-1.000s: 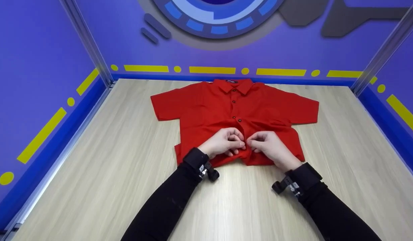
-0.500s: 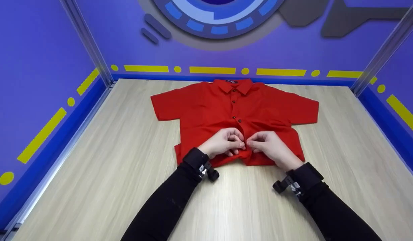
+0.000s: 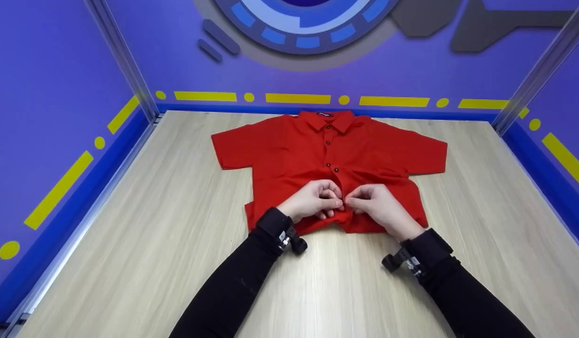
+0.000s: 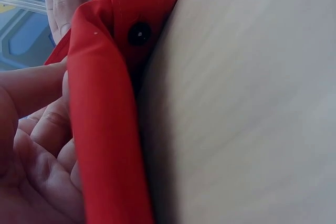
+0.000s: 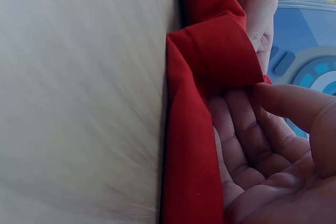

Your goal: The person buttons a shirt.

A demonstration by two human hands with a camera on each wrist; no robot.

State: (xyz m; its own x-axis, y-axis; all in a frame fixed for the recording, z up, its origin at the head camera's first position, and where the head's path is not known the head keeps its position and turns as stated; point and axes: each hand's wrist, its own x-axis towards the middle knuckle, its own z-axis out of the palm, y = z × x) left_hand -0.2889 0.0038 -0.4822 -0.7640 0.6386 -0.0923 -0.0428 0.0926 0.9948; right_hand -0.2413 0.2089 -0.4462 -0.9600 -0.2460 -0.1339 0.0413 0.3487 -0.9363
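A red short-sleeved shirt (image 3: 289, 145) lies front up on the table, its collar toward the back wall. Dark buttons run down its front, and its lower half is rumpled. My left hand (image 3: 313, 199) pinches the front edge of the cloth left of the opening. Facing it, my right hand (image 3: 376, 204) pinches the other edge between thumb and forefinger, fingertips close to the left hand's. In the left wrist view, a black button (image 4: 139, 33) shows on a folded strip of cloth. The right wrist view has the right thumb (image 5: 289, 100) on the turned front edge.
The pale wood table (image 3: 144, 234) extends around the shirt on both sides and in front. Purple-blue panels (image 3: 55, 94) with yellow marks enclose it at left, back and right, joined by metal corner posts. Each wrist wears a black strap with a small camera.
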